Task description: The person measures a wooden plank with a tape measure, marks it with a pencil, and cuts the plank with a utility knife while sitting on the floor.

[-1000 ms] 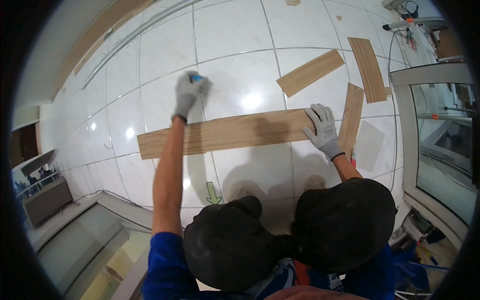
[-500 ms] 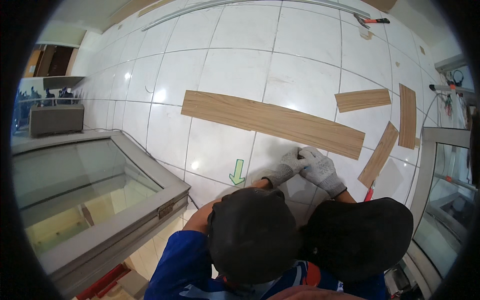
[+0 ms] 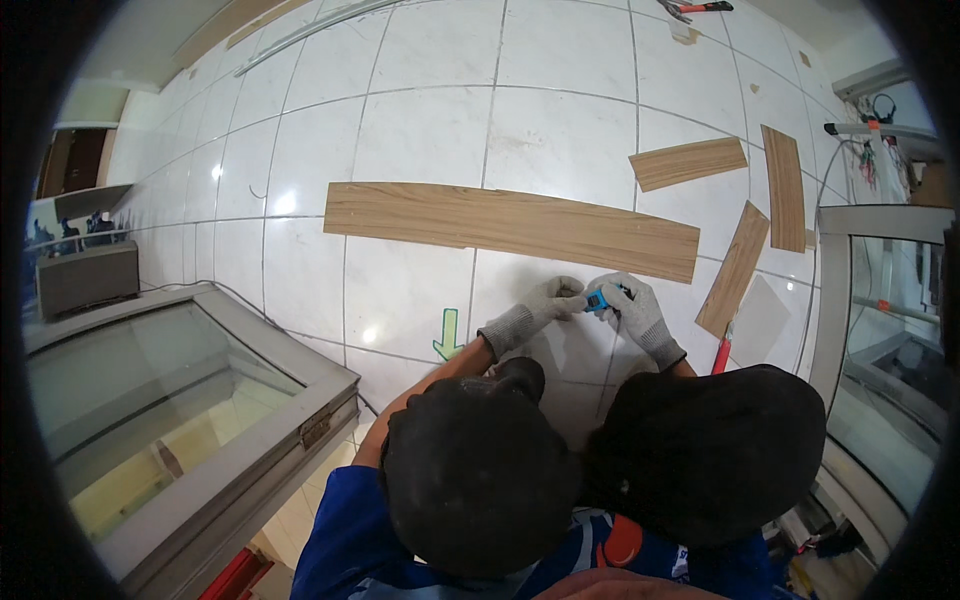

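My right hand (image 3: 638, 312), in a grey knit work glove, grips a small blue and black tape measure (image 3: 604, 297) low over the tiles. Just left of it is my left hand (image 3: 553, 300), gloved the same way. Its fingers are closed, pointing at the tape measure; what they pinch, if anything, is too small to make out. Beyond both hands a long wood-grain strip (image 3: 500, 224) lies across the floor, touched by neither. A shorter wood-grain piece (image 3: 735, 268) lies slanted to the right of my right hand.
Two more wood-grain pieces, one short (image 3: 690, 163) and one upright (image 3: 784, 190), lie at the right. A red-handled tool (image 3: 722, 352) is near my right knee. Glass-paned frames stand left (image 3: 290, 345) and right (image 3: 835, 270). A green arrow (image 3: 449, 333) marks the white tiles.
My hands, together before, have drawn apart. The tape measure now shows in my right hand. The view has shifted, so the strips appear farther left.
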Motion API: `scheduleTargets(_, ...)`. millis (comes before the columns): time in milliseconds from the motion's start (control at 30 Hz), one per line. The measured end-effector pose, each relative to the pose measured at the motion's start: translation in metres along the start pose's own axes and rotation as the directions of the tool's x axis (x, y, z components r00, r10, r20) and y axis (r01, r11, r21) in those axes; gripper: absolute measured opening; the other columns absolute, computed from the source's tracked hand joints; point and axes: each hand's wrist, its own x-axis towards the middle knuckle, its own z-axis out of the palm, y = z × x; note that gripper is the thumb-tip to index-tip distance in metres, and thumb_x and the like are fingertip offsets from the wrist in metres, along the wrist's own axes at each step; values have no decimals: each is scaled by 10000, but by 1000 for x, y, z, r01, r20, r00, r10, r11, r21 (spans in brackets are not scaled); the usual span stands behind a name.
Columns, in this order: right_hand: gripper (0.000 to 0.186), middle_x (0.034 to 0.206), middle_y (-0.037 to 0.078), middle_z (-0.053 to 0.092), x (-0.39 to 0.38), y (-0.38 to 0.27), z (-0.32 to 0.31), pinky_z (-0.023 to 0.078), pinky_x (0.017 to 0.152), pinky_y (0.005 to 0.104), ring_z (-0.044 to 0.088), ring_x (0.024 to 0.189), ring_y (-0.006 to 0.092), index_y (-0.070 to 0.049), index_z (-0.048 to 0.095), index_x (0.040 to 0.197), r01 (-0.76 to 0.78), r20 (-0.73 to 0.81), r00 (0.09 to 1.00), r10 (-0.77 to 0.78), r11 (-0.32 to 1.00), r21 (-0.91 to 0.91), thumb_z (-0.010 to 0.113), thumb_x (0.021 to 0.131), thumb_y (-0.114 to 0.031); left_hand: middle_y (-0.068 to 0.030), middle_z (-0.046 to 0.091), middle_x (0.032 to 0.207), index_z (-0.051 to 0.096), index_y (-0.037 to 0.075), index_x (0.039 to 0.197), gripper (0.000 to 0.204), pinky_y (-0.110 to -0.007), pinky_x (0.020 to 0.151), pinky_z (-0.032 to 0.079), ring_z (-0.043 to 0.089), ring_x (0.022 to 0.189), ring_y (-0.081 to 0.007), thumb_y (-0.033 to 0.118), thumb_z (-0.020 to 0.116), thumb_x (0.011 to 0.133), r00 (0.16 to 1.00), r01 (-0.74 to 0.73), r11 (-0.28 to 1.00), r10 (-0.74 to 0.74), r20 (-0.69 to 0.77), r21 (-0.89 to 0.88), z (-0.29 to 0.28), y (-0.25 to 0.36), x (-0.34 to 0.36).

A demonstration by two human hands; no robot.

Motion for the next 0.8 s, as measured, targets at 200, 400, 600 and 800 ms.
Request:
scheduleTargets(200, 366, 980, 106, 693, 0, -17, 23, 564, 783, 341, 670, 793, 190, -64, 664, 1189, 147, 2, 988, -156, 924, -353, 733, 971, -350, -33, 682, 936, 645, 59, 1090, 267, -288, 798, 548, 642, 821, -117, 300, 724, 1005, 988, -127, 990, 131, -77, 57, -7, 15, -8)
scheduleTargets(400, 396, 1058, 149, 725, -6, -37, 23, 566, 873, 391, 715, 942, 234, -85, 698, 1183, 22, -55, 997, -57, 867, -498, 760, 941, -392, -29, 684, 905, 666, 63, 1022, 169, -275, 744, 539, 640, 797, -119, 213, 734, 989, 960, -241, 969, 246, -132, 47, -59, 25, -10)
scheduleTargets(600, 444, 1098, 170, 730, -13, -34, -55, 557, 927, 423, 717, 1014, 322, -90, 716, 1166, 76, -111, 958, -265, 605, -793, 783, 912, -448, -50, 718, 901, 699, 46, 1052, 167, -281, 688, 555, 673, 788, -130, 93, 782, 915, 766, -214, 960, 281, -579, 182, -249, 50, -55)
scheduleTargets(800, 441, 1159, 161, 699, -19, -28, -99, 543, 946, 440, 692, 1083, 351, -107, 685, 1222, -66, -213, 925, -315, 419, -905, 760, 933, -431, -85, 720, 900, 694, 11, 1085, 199, -282, 658, 575, 681, 743, -150, 31, 716, 888, 285, -150, 883, 470, -836, 445, -411, 29, -94)
